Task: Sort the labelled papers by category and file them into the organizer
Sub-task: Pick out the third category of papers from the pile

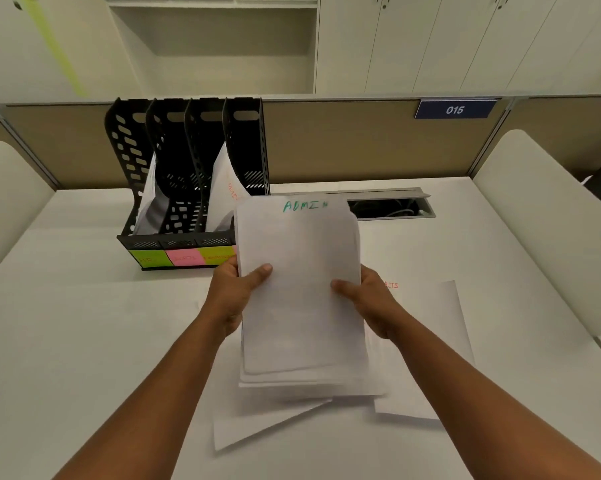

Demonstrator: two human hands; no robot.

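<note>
A small stack of white papers [300,289], its top sheet marked "ADMIN" in green, is lifted above the desk in front of me. My left hand [236,289] grips its left edge, thumb on top. My right hand [364,299] grips its right edge the same way. The black slotted organizer [188,174] stands at the back left, just left of the stack's top. Coloured sticky labels [184,258] run along its front. Papers stand in two of its slots [222,188]. Loose sheets [427,341] lie on the desk under and right of the stack, one marked in orange.
The white desk [84,341] is bounded by a beige partition [344,143] at the back. An open cable hatch [392,207] sits behind the stack. White side panels [551,220] rise at both sides of the desk.
</note>
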